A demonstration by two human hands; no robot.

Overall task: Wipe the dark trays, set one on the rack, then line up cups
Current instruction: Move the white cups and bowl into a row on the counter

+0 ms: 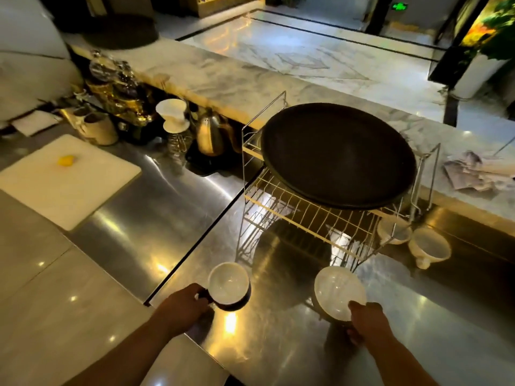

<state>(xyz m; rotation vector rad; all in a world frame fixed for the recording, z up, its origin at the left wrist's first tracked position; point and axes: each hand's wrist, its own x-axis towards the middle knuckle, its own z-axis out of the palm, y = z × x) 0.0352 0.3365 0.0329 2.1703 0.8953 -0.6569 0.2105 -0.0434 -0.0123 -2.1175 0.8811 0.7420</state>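
A round dark tray (337, 154) lies flat on top of the wire rack (278, 201) on the steel counter. A second dark tray (119, 32) sits far back left on the marble ledge. My left hand (184, 307) grips the handle of a white cup (229, 282) standing on the counter in front of the rack. My right hand (367, 321) holds the near rim of another white cup (338, 292), tilted toward me. Two more white cups (394, 228) (429, 246) stand to the right of the rack.
A white cutting board (67, 179) with a yellow lemon piece (67, 160) lies at the left. A kettle (210, 136), a white dripper (172, 114) and glass jars (117, 79) line the back. A crumpled cloth (471, 169) rests on the marble ledge at right.
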